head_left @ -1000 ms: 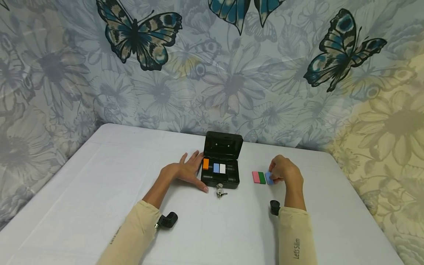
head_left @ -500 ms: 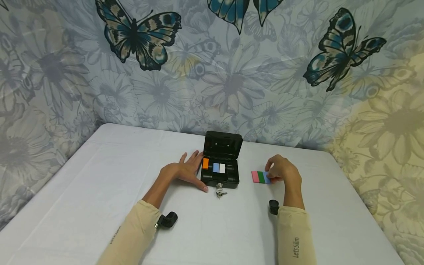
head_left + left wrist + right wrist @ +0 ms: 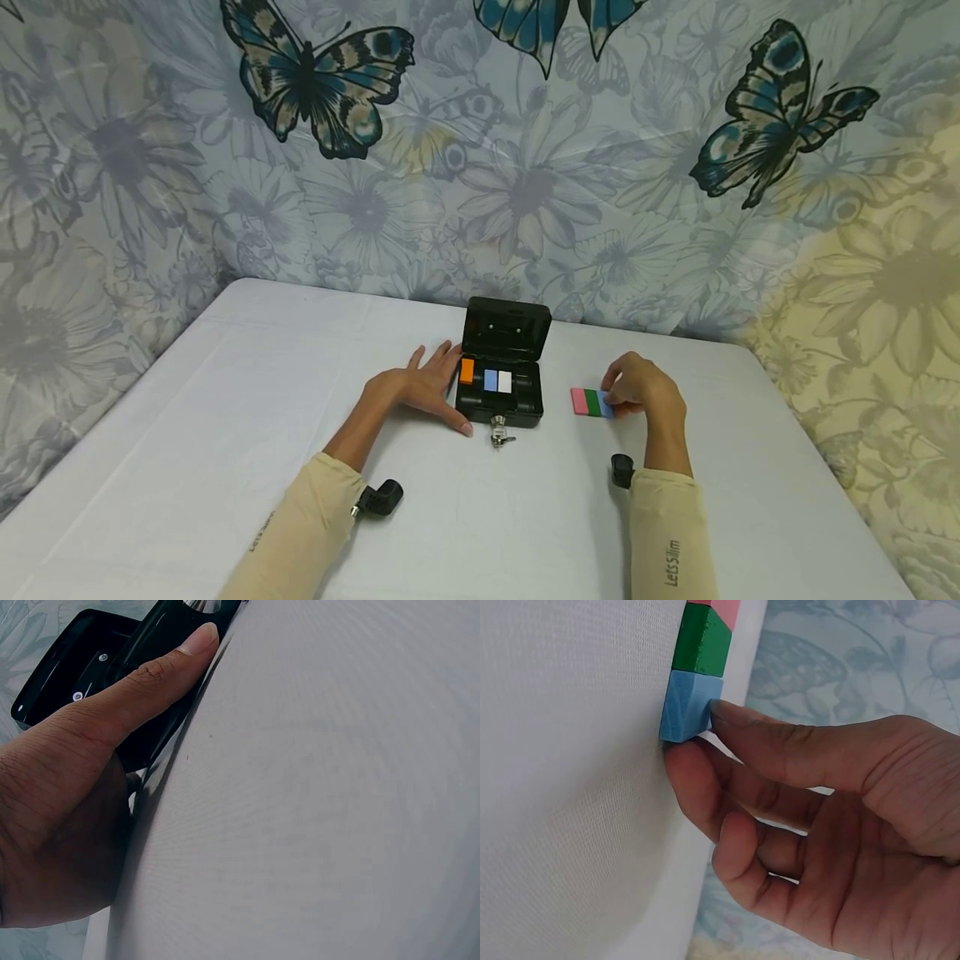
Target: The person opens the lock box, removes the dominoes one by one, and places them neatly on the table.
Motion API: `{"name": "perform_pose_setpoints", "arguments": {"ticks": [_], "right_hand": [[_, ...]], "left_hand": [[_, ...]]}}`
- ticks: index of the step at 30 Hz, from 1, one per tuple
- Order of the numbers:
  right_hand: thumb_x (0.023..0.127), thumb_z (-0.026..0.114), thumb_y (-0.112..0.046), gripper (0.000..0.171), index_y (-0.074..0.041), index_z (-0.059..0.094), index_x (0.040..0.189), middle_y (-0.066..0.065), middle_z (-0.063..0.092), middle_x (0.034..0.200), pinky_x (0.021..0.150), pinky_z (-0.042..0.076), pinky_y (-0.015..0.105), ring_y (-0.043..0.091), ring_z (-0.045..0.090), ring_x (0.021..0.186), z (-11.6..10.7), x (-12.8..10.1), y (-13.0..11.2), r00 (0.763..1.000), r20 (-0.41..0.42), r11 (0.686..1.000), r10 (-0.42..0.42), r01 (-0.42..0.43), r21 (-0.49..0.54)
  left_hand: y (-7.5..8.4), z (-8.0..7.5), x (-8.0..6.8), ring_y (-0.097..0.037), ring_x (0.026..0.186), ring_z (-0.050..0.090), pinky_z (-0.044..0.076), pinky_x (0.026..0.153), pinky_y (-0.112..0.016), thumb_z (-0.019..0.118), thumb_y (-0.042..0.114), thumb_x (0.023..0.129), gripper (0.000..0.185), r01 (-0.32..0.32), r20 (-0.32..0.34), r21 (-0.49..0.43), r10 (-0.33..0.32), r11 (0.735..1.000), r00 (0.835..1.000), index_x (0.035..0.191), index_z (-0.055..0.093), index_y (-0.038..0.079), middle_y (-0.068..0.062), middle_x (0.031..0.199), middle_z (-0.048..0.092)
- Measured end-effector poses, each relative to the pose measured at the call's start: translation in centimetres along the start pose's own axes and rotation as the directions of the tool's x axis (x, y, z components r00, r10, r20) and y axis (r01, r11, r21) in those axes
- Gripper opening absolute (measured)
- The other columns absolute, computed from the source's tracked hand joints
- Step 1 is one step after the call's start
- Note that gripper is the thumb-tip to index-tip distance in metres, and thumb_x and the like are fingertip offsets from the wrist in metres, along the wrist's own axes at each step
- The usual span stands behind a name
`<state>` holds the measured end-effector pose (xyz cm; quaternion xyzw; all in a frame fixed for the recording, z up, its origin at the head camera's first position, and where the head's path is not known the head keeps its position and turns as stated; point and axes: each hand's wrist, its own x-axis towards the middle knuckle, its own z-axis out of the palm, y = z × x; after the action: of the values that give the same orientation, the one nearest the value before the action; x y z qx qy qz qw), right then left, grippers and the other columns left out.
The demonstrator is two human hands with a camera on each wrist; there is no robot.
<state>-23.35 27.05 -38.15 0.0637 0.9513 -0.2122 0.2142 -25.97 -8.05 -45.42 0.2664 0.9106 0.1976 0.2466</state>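
Step in hand, as judged: closing up a row of blocks on the table (image 3: 495, 517), R of the open box (image 3: 522, 416). Blue block (image 3: 688, 706) sits at the row's outer end, touching green block (image 3: 703, 641); pink block (image 3: 579, 401) is next along.

R hand (image 3: 641, 387): fingers curled, approx. half closed; thumb and index tip pinch blue block at its free end. L hand (image 3: 420, 390): fingers spread, no grip; lies against the box's L side, thumb along its front, prob. steadying it.

Next move, est.: keep light pressure until faces are flush, then release w/o dragging blue block out of line.

Diff. vs 1 s ago: blue block then stood apart from green block, slightly tilted; gap now closed. L hand and box: no appreciable chg.
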Motion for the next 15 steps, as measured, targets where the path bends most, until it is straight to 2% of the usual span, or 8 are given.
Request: {"name": "perform_pose_setpoints", "arguments": {"ticks": [5, 9, 15], "right_hand": [[0.092, 0.074, -0.005, 0.02, 0.001, 0.072, 0.111, 0.011, 0.08, 0.08, 0.074, 0.048, 0.036, 0.019, 0.071, 0.07, -0.13, -0.12, -0.01, 1.0, 0.0, 1.0, 0.01, -0.01, 0.004], [0.091, 0.075, -0.004, 0.024, 0.003, 0.07, 0.113, 0.012, 0.08, 0.08, 0.069, 0.048, 0.032, 0.019, 0.07, 0.07, -0.34, -0.3, -0.18, 1.0, -0.003, 1.0, 0.004, -0.004, 0.002], [0.095, 0.07, -0.004, 0.026, 0.009, 0.067, 0.117, 0.013, 0.078, 0.078, 0.064, 0.048, 0.028, 0.019, 0.068, 0.07, -0.77, -0.48, -0.7, 0.999, -0.018, 0.999, -0.03, 0.029, -0.022]], "left_hand": [[-0.19, 0.15, 0.14, -0.027, 0.166, -0.015, -0.017, 0.131, -0.056, 0.075, 0.084, 0.07, 0.149, 0.004, 0.002, 0.004, -0.004, 1.0, 1.0, 0.169, -0.009, 0.011, -0.011, 0.177, -0.016], [-0.11, 0.14, 0.08, -0.028, 0.166, -0.014, -0.015, 0.131, -0.057, 0.074, 0.084, 0.07, 0.148, 0.002, 0.001, 0.005, -0.002, 1.0, 1.0, 0.169, -0.007, 0.009, -0.012, 0.177, -0.014], [0.39, 0.0, -0.19, -0.028, 0.166, -0.013, -0.014, 0.132, -0.058, 0.078, 0.07, 0.077, 0.139, 0.014, -0.001, 0.023, -0.014, 1.0, 1.0, 0.169, -0.006, 0.008, -0.013, 0.178, -0.013]]}}
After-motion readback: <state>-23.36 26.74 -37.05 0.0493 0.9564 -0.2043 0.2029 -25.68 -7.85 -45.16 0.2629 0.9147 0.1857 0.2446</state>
